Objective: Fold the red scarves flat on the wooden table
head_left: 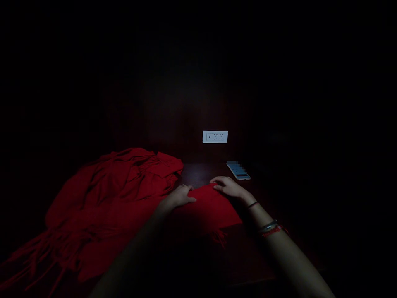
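Note:
A large red scarf [204, 211] with fringe lies over the dark tabletop, its left part heaped in loose folds and its right part spread flatter. My left hand [181, 195] grips the far edge of the flatter part, thumb on top and fingertips hidden behind the cloth. At the far right corner, my right hand [228, 186] has its fingers closed on the same edge. Bracelets circle my right wrist. Fringe hangs from the scarf's near edge and also trails off the heap at lower left.
Just beyond my right hand lies a phone [238, 171] with its screen lit. A white socket panel [215, 137] is set in the dark upright surface behind the table [198, 171]. Most of the surroundings are lost in darkness.

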Tool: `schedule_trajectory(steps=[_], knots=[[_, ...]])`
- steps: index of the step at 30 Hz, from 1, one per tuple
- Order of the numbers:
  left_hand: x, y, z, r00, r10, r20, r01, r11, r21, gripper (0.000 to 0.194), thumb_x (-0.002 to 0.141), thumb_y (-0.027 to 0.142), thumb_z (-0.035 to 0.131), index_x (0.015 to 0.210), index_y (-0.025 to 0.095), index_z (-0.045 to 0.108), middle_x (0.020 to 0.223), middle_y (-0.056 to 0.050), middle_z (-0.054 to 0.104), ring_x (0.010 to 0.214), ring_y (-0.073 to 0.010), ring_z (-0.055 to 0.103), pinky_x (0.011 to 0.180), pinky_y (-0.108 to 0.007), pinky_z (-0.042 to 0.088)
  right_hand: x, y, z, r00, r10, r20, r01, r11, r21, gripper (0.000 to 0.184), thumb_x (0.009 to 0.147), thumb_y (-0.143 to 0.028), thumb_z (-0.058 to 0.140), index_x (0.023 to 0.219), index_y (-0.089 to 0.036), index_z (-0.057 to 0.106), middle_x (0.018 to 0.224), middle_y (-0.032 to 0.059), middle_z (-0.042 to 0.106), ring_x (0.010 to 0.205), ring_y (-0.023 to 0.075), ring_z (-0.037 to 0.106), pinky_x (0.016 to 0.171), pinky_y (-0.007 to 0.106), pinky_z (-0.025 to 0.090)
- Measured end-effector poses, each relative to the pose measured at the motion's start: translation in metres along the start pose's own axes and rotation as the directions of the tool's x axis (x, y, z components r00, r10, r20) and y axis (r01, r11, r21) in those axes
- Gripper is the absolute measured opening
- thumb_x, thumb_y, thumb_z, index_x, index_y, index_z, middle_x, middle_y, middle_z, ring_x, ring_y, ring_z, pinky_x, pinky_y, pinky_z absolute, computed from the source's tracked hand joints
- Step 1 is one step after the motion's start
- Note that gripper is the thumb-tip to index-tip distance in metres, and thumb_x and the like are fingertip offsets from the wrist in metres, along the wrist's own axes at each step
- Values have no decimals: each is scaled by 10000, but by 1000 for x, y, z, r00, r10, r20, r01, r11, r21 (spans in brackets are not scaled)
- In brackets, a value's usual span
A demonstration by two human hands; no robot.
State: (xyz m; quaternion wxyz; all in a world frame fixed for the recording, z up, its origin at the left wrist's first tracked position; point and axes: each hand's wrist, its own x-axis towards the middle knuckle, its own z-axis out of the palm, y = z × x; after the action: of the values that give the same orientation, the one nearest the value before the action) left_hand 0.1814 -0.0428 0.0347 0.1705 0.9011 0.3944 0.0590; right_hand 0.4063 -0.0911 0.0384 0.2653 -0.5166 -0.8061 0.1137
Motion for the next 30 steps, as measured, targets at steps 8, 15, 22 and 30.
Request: schedule_trajectory(steps=[8, 15, 22, 30], knots=[[-28, 25, 20, 976, 214, -44, -186, 919, 349, 216, 780, 183, 362, 893, 181, 546, 987, -77, 504, 902, -195, 477, 758, -324, 381, -16, 3, 13, 978, -73, 196, 103, 983, -151, 496, 705, -145, 503, 1192, -195, 428, 1221, 79, 428, 1161, 204, 314, 969, 367, 241], [-33, 32, 20, 963, 268, -38, -242, 915, 322, 228, 795, 136, 312, 849, 193, 527, 906, -50, 501, 760, -149, 487, 653, -268, 389, -17, -8, 15, 986, -33, 160, 80, 952, -294, 418, 669, -53, 442, 1056, -191, 519, 1032, 69, 524, 998, 198, 418, 857, 355, 314], [-38, 21, 11, 952, 307, 10, -303, 935, 186, 146, 717, 114, 391, 806, 179, 488, 912, -42, 484, 822, -145, 463, 728, -260, 387, -18, -16, 9, 988, -125, 89, 148, 931, -334, 214, 641, -16, 414, 736, -160, 541, 828, 53, 547, 852, 166, 453, 775, 288, 343], [-45, 37, 5, 937, 346, 53, -335, 842, 422, 220, 716, 77, 371, 788, 177, 554, 902, -64, 548, 814, -194, 508, 676, -312, 383, -24, -8, 6, 987, -56, 149, 99, 949, -301, 348, 588, 1, 439, 866, -178, 548, 1015, 70, 529, 1087, 220, 357, 857, 350, 313]])
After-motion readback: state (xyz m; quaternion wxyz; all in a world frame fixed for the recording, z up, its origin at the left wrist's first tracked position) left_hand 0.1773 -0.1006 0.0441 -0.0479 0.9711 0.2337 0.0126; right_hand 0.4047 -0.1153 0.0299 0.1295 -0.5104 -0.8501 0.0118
